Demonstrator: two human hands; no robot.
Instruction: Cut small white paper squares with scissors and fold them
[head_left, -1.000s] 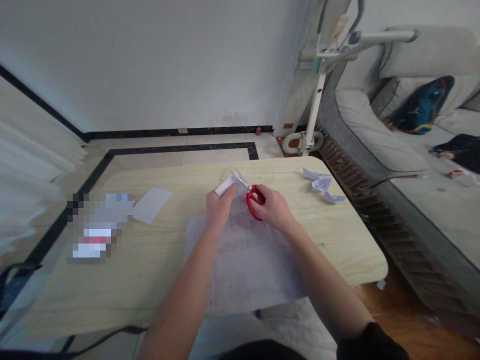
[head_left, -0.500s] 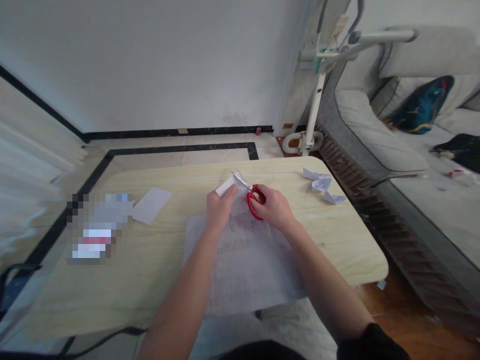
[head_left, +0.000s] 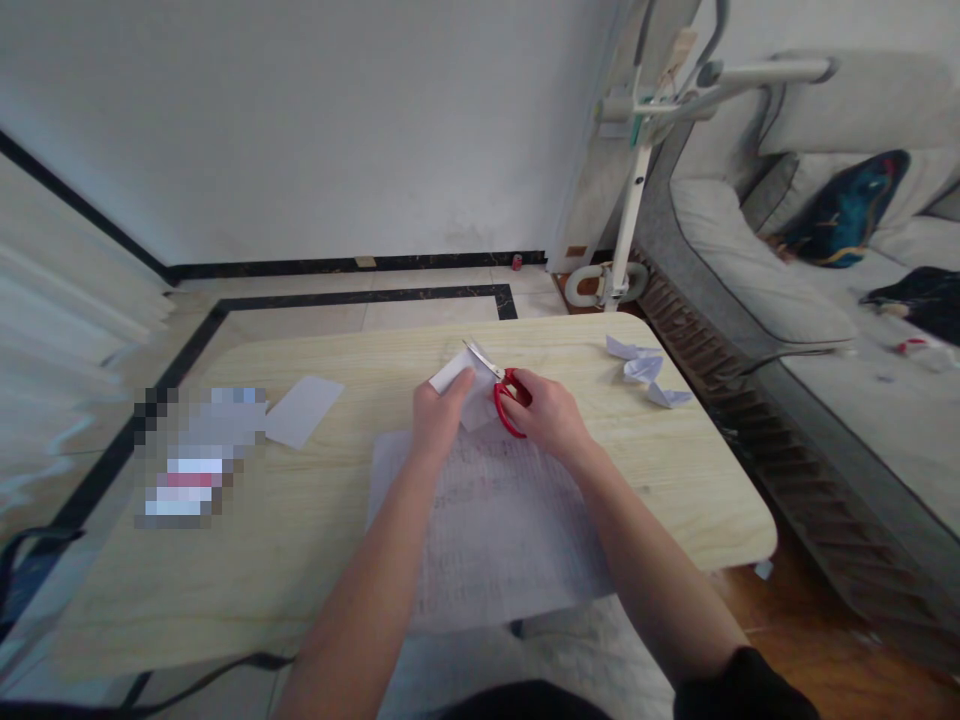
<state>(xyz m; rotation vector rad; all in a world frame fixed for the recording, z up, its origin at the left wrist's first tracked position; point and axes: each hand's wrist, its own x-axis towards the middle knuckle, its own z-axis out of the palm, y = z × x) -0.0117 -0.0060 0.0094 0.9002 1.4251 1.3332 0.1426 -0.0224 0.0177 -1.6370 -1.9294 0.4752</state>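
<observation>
Near the middle of the table, my left hand (head_left: 439, 410) is closed on a small white piece of paper (head_left: 478, 398), with the thumb on top. My right hand (head_left: 551, 412) grips a pair of red-handled scissors (head_left: 510, 402), its fingers in the loops. The blades point up and left and lie at the paper's upper part; whether they are parted is too small to tell. Beneath my wrists lies a large thin sheet (head_left: 510, 530) with faint printing, reaching over the table's near edge.
On the pale wooden table (head_left: 315, 540), a white paper piece (head_left: 306, 411) lies to the left beside a blurred-out item (head_left: 202, 455). Several folded paper pieces (head_left: 642, 370) sit at the right. A grey sofa (head_left: 780, 290) and a white metal frame (head_left: 628, 220) stand beyond.
Almost nothing differs. The paper and scissors have shifted very slightly; both hands keep their hold.
</observation>
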